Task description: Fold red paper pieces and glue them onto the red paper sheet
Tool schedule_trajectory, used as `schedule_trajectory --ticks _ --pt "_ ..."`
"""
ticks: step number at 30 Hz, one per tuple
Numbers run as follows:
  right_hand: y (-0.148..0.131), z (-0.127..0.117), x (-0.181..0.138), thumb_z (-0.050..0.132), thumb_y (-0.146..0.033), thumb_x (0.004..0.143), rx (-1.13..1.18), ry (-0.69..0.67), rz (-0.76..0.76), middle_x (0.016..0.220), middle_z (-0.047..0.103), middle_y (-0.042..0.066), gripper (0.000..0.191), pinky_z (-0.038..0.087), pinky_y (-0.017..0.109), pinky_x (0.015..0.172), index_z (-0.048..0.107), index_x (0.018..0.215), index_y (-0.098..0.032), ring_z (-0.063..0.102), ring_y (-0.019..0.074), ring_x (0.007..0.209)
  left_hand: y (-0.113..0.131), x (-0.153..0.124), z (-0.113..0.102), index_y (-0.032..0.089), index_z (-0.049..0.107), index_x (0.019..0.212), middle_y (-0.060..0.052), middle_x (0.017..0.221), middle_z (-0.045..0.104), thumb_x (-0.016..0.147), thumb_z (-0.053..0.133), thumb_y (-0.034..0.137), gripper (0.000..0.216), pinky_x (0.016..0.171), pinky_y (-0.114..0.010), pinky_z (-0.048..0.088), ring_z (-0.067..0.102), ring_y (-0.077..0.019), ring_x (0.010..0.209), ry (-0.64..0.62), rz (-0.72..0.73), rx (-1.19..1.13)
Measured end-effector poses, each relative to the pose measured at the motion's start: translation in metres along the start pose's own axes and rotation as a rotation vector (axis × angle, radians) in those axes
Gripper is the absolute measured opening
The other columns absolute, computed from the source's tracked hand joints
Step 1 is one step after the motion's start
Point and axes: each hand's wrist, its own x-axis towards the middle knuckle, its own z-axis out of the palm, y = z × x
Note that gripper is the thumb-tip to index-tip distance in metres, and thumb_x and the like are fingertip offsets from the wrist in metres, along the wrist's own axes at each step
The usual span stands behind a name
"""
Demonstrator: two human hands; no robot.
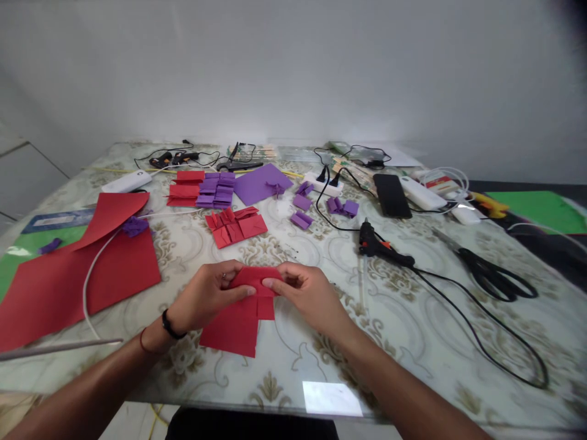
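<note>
A piece of red paper [257, 275] with creases is held between both hands near the table's front. My left hand [213, 296] pinches its left side, thumb lying on top. On the right side my right hand [309, 293] grips it the same way, with the thumb pressed on the paper and the fingers behind. Below it, a flat red sheet [232, 333] lies on the table, partly covered by the held paper. Just beyond the hands sits a folded red paper piece [236, 226] with raised flaps.
Large red sheets [123, 263] lie left, with a white cable across them. Farther back are red and purple folded pieces [215, 189] and a purple sheet [261, 183]. At right rest a glue gun [383, 244] with its cord, black-handled scissors [490, 272] and a phone [392, 195].
</note>
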Motion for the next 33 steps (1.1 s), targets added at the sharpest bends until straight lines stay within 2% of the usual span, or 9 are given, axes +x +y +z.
schedule_trajectory --ticks 4,8,12,15,19,23,27,31,33 --pt "0.001 0.000 -0.001 0.075 -0.037 0.084 0.053 -0.077 0.001 0.076 0.071 0.001 0.019 0.049 0.027 0.062 0.074 0.088 -0.019 0.064 0.0169 0.068 -0.002 0.001 -0.001 0.017 0.074 0.088 0.000 0.064 0.067 0.086 0.074 0.035 0.018 0.048 -0.021 0.046 0.060 -0.0141 0.057 0.019 0.003 -0.018" --pt "0.000 0.001 0.001 0.075 -0.030 0.083 0.074 -0.013 -0.076 0.082 0.075 0.002 0.016 0.054 0.029 0.066 0.078 0.096 -0.022 0.067 0.0180 0.072 -0.002 0.003 -0.001 0.016 0.078 0.092 -0.003 0.074 0.073 0.085 0.075 0.026 0.012 0.058 -0.023 0.051 0.063 -0.0137 0.062 0.022 0.029 -0.125" --pt "-0.003 -0.002 0.002 0.068 -0.015 0.082 0.155 -0.019 -0.256 0.096 0.077 0.004 0.018 0.055 0.033 0.081 0.081 0.089 -0.024 0.071 0.0197 0.091 -0.004 0.004 -0.006 0.020 0.082 0.096 -0.010 0.108 0.076 0.083 0.073 0.015 0.017 0.082 -0.031 0.057 0.071 -0.0222 0.096 -0.029 0.162 -0.247" --pt "-0.004 -0.007 0.003 0.061 -0.011 0.082 0.163 -0.039 -0.296 0.102 0.075 0.005 0.027 0.054 0.037 0.090 0.082 0.092 -0.025 0.070 0.0208 0.097 -0.003 0.002 -0.009 0.021 0.083 0.104 -0.012 0.123 0.070 0.089 0.067 0.024 0.022 0.095 -0.037 0.053 0.064 -0.0286 0.115 -0.100 0.244 -0.271" --pt "-0.001 -0.009 0.001 0.052 -0.013 0.087 0.212 -0.080 -0.253 0.114 0.073 0.006 0.035 0.051 0.040 0.097 0.081 0.101 -0.026 0.066 0.0229 0.110 0.004 0.001 -0.007 0.020 0.083 0.098 -0.014 0.122 0.068 0.093 0.064 0.035 0.025 0.083 -0.035 0.057 0.063 -0.0293 0.112 -0.041 0.212 -0.156" --pt "0.004 -0.002 0.000 0.059 -0.032 0.094 0.412 -0.063 -0.093 0.103 0.073 0.006 0.032 0.055 0.035 0.084 0.068 0.125 -0.025 0.069 0.0203 0.093 0.006 0.003 -0.001 0.018 0.080 0.085 -0.012 0.114 0.070 0.080 0.080 0.022 0.006 0.080 -0.031 0.057 0.065 -0.0251 0.106 0.127 0.195 0.005" --pt "0.004 0.005 0.001 0.078 -0.040 0.082 0.382 -0.095 -0.011 0.090 0.073 0.004 0.030 0.054 0.033 0.079 0.069 0.102 -0.020 0.068 0.0194 0.083 0.001 0.003 0.003 0.018 0.074 0.087 -0.009 0.109 0.069 0.079 0.080 0.018 0.010 0.090 -0.032 0.055 0.066 -0.0223 0.106 0.218 0.262 0.013" --pt "0.001 0.005 0.000 0.076 -0.035 0.083 0.112 -0.006 -0.073 0.074 0.067 0.002 0.019 0.049 0.030 0.071 0.071 0.080 -0.017 0.061 0.0173 0.072 0.000 0.001 0.006 0.019 0.066 0.106 -0.004 0.095 0.071 0.079 0.079 0.019 0.030 0.075 -0.028 0.058 0.070 -0.0175 0.085 0.112 0.131 -0.104" --pt "-0.001 0.004 -0.002 0.075 -0.033 0.084 0.017 0.043 -0.151 0.075 0.066 0.001 0.017 0.046 0.030 0.071 0.072 0.076 -0.018 0.059 0.0170 0.073 0.001 0.000 0.008 0.017 0.068 0.104 -0.002 0.086 0.072 0.080 0.076 0.018 0.025 0.075 -0.027 0.057 0.071 -0.0167 0.081 0.033 0.060 -0.052"
